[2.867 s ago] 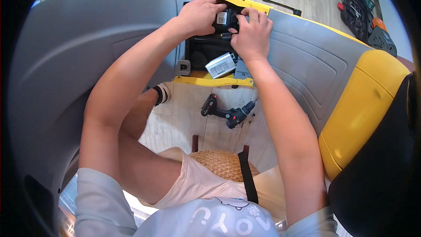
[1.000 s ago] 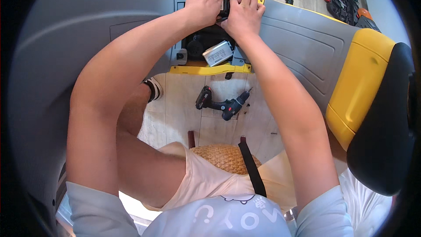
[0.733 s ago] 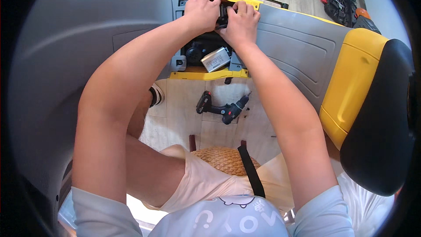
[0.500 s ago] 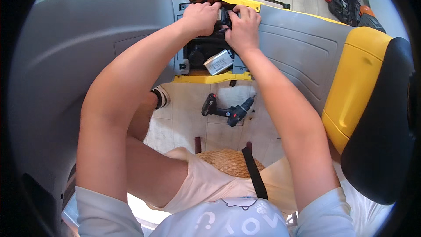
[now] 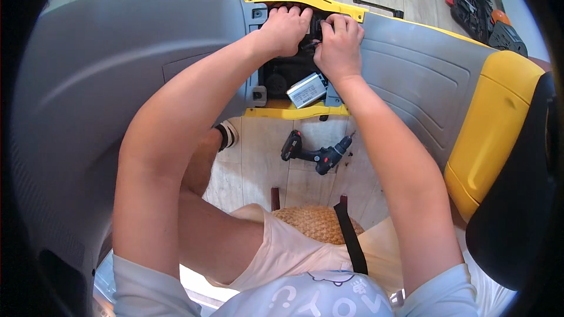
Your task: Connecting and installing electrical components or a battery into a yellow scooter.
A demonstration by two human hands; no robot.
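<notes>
Both my hands reach into the far part of an open compartment [image 5: 275, 70] in the grey and yellow body of what looks like a scooter. My left hand [image 5: 288, 30] is closed, fingers bent down over dark parts at the compartment's far edge; its fingertips are hidden. Just to its right, my right hand [image 5: 341, 47] is closed in a pinch at a dark part or cable between the hands. What either one grips cannot be made out. A silver metal box [image 5: 306, 90] with a printed label lies tilted in the near right of the compartment, touched by neither hand.
A black cordless drill [image 5: 317, 154] lies on the pale plank floor below the compartment. On the right are a yellow panel [image 5: 492, 123] and a black seat [image 5: 517, 199]. An open tool case [image 5: 470, 6] stands at the far right. A woven stool [image 5: 311, 223] is beneath me.
The whole view has shifted, so everything appears slightly further right and lower. Both hands stay in the compartment, with only small finger movements; the silver box and drill lie as before.
</notes>
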